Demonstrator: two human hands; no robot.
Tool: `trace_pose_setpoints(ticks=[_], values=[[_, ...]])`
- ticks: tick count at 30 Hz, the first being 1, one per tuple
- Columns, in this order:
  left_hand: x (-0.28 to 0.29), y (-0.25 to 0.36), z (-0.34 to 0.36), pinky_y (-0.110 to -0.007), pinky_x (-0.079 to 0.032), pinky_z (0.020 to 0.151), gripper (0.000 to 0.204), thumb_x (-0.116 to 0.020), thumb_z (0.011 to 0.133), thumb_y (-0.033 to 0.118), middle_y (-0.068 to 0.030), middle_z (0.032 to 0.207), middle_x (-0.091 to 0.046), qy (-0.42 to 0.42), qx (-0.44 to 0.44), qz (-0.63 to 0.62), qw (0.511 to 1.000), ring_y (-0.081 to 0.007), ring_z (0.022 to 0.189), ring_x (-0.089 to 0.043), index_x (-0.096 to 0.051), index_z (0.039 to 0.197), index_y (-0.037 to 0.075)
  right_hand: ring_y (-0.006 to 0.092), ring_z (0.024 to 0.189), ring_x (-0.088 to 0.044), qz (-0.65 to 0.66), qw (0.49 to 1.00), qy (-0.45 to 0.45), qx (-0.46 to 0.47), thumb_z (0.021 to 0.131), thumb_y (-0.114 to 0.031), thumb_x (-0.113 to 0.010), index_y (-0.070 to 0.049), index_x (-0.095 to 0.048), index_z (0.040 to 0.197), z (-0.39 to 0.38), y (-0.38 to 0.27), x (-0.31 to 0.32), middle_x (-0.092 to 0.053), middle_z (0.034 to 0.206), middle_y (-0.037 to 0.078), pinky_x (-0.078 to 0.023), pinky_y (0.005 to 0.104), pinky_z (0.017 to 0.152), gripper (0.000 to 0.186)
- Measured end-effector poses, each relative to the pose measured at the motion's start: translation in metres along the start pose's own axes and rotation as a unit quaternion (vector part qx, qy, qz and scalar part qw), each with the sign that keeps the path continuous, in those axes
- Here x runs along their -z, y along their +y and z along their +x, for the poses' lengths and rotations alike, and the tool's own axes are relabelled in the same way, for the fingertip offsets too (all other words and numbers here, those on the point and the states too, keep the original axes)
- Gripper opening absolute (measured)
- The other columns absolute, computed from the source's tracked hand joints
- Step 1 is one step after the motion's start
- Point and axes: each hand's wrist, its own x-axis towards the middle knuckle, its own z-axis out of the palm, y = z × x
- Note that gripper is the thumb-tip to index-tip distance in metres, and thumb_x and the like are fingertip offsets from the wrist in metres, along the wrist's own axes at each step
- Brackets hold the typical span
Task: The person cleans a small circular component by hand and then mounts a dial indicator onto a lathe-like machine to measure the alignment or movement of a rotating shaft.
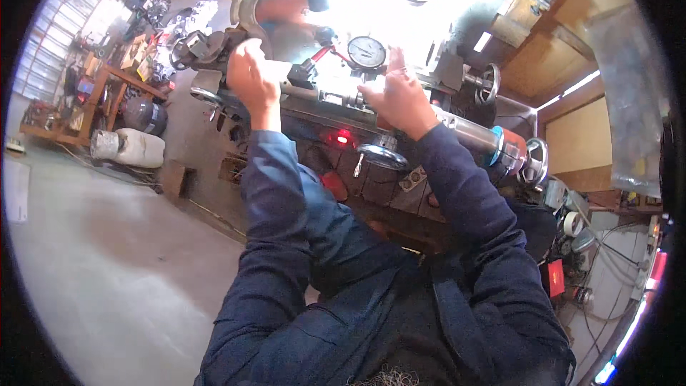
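My left hand (251,84) is closed at the left end of a machine with handwheels that looks like a lathe. What its fingers grip is hidden, beside a bright metal cylinder (277,70). Toward the middle, my right hand (404,100) is over the machine, thumb and forefinger apart, just right of a round dial gauge (366,51). Glare washes out part of its fingertips. The gauge has a white face and sits near a red arm (323,51). Between my hands, a black block (303,73) stands on the machine.
Handwheels stick out at the front (384,156), right end (534,163) and back right (487,84). A grey and orange cylinder (511,150) lies past my right wrist. On the floor at left lies a white gas cylinder (136,148). A wooden panel (576,118) stands at right.
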Motion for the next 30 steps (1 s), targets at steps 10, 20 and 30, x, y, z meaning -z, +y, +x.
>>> trace_pose_setpoints(ticks=[10,20,30], values=[[-0.001,-0.014,-0.03,-0.037,-0.05,0.073,0.02,-0.057,0.089,0.015,-0.0163,0.086,-0.067,0.023,0.227,-0.108,0.968,-0.0297,0.081,-0.065,-0.065,0.089,-0.003,0.0292,0.091,-0.065,-0.041,0.996,0.064,0.043,0.078,-0.02,-0.076,0.005,-0.043,0.12,-0.004,0.009,-0.003,-0.061,0.108,0.023,-0.052,0.0367,0.079,0.058],[0.012,-0.034,-0.026,-0.035,-0.051,0.067,0.024,-0.061,0.089,0.022,-0.0164,0.079,-0.068,0.018,0.237,-0.093,0.967,-0.0278,0.072,-0.067,-0.066,0.088,-0.002,0.0258,0.107,-0.06,-0.135,0.949,0.273,-0.079,0.101,-0.022,-0.044,0.002,-0.056,0.123,-0.153,0.085,0.183,-0.063,0.115,0.015,-0.045,0.0364,0.097,0.034],[0.0,-0.058,-0.039,-0.033,-0.054,0.071,0.02,-0.06,0.089,0.017,-0.0132,0.096,-0.07,-0.076,0.252,-0.114,0.958,-0.0241,0.081,-0.069,-0.07,0.097,0.001,0.0234,0.081,-0.06,-0.053,0.966,0.056,-0.246,0.093,-0.023,-0.057,0.001,-0.057,0.109,-0.306,0.25,0.222,-0.064,0.093,0.01,-0.047,0.0387,0.072,0.029]])
